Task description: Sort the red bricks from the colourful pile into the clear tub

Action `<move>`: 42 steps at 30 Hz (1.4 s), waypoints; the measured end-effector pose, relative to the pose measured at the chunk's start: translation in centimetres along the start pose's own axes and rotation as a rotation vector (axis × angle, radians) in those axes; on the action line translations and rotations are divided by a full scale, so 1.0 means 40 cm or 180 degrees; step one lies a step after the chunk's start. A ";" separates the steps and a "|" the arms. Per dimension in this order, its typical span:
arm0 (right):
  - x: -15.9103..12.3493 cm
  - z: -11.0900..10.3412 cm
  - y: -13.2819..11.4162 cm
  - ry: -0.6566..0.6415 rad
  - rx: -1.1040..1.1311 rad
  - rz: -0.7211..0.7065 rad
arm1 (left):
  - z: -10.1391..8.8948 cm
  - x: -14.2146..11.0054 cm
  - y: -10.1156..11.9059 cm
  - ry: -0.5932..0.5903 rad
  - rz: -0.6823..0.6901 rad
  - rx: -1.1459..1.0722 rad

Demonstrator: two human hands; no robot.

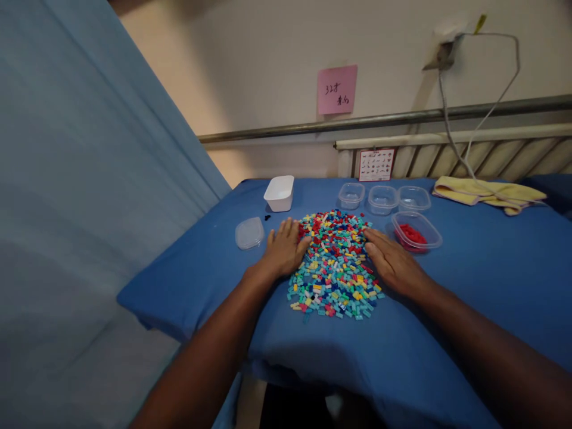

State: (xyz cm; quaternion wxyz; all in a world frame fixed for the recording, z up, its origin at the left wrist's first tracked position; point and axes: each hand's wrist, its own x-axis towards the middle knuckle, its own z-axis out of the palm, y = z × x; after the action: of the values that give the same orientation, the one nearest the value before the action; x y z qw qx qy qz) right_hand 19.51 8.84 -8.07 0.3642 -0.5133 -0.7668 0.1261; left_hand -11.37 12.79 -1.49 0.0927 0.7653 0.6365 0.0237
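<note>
A broad heap of small toy building bricks (335, 268) in turquoise, red, yellow, blue and white lies on the blue cloth. My left hand (286, 247) rests flat against the heap's left edge, thumb out toward the bricks and fingers stretched forward. Along the right edge, my right hand (391, 259) lies with its fingers extended, their tips touching the bricks. Neither hand grips a brick. Just beyond my right hand is a clear plastic tub (431, 235) with red bricks (412, 234) inside.
Three clear tubs (351, 195) stand behind the heap. To the left are a white container (280, 196), a clear lid (249, 233) and a small black piece (267, 217). A yellow towel (487, 192) lies back right, under a hanging cable (451, 143). A blue curtain (80, 179) hangs at left.
</note>
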 end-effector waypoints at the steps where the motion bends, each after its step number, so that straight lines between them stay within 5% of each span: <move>1: -0.001 -0.001 -0.005 -0.0048 -0.0024 -0.0080 | 0.006 0.001 -0.016 0.0006 -0.0125 -0.0064; 5: -0.004 -0.010 -0.021 -0.0310 0.0008 -0.0467 | 0.037 0.032 -0.008 0.0150 -0.0154 -0.0279; 11: -0.005 -0.029 -0.024 -0.0107 0.0186 -0.0516 | 0.027 0.081 0.069 0.0454 -0.0045 -0.0449; 14: -0.016 -0.036 -0.044 -0.0347 0.0087 -0.0706 | -0.001 0.025 0.062 0.0475 0.0502 -0.0399; 18: -0.038 -0.039 -0.100 -0.1097 -0.0089 -0.0972 | -0.012 -0.105 0.026 0.0013 0.1376 -0.0280; 23: -0.047 -0.038 -0.148 -0.1582 -0.0189 -0.0961 | 0.017 -0.200 -0.005 -0.0059 0.1244 -0.0269; 36: -0.073 -0.052 -0.174 -0.2006 -0.0080 -0.1230 | 0.041 -0.291 -0.010 -0.0007 0.1185 -0.0183; 42: -0.089 -0.038 -0.172 -0.1898 -0.0174 -0.1387 | 0.044 -0.306 -0.017 -0.0002 0.1717 -0.0132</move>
State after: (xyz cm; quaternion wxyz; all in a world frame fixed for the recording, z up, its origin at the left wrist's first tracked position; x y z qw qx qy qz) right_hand 16.52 2.42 -4.64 0.1292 -0.2883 -0.9336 0.1691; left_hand -14.07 0.74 -2.32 0.0988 0.9052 0.4089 0.0603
